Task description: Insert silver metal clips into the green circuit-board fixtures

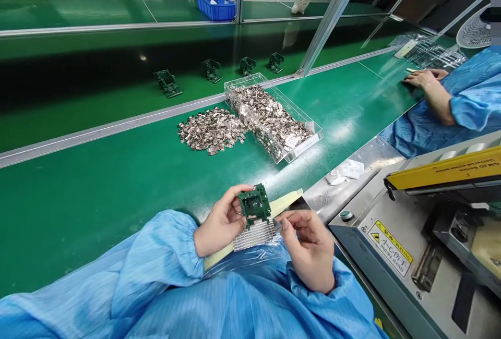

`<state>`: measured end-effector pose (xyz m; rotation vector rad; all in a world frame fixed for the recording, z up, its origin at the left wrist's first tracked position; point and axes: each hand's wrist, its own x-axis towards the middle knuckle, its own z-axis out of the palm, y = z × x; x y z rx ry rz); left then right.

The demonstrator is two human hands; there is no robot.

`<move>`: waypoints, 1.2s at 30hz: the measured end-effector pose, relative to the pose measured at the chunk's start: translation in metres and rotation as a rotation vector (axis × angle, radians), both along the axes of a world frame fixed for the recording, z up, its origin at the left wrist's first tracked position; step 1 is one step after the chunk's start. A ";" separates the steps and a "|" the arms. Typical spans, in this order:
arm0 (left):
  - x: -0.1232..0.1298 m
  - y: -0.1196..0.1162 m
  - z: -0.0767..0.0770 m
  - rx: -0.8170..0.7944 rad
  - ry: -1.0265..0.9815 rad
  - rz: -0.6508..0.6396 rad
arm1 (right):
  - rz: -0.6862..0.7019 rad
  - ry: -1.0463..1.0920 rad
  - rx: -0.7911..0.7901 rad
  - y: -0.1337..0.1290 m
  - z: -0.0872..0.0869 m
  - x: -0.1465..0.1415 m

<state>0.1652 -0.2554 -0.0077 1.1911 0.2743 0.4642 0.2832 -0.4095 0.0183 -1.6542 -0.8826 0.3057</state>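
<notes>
My left hand (224, 222) grips a green plastic frame (255, 204) by its left side, fingers and thumb closed on it. Close to the frame's lower right corner is my right hand (307, 242), thumb and forefinger pinched together; whatever sits between the fingertips is too small to make out. Below the frame lies a block of small silvery metal pieces in rows (254, 235), partly covered by the left thumb. A pale yellow strip (287, 201) runs beneath, at the table's near edge.
Small metal parts form a loose pile (213, 129) beside a clear plastic box (301, 148) full of them. Several green frames (168, 83) stand on the belt behind. At right are a grey machine (376, 234) with a yellow bar (446, 169) and a co-worker's hands (428, 81).
</notes>
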 end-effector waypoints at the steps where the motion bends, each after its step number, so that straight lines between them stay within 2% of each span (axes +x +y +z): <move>1: 0.000 0.000 0.000 0.002 -0.003 -0.002 | -0.002 -0.026 -0.021 0.001 0.002 0.000; 8: -0.001 -0.001 0.000 0.074 0.010 -0.008 | 0.159 -0.321 -0.059 0.011 0.014 -0.001; 21: -0.006 -0.001 0.006 0.289 0.046 -0.056 | 0.002 -0.318 -0.100 0.026 0.007 -0.011; 29: -0.007 -0.001 0.008 0.542 0.139 0.013 | -0.050 -0.277 -0.130 0.029 0.005 -0.015; 36: -0.011 -0.008 0.005 0.512 0.267 0.099 | -0.021 0.029 -0.099 0.029 -0.001 -0.018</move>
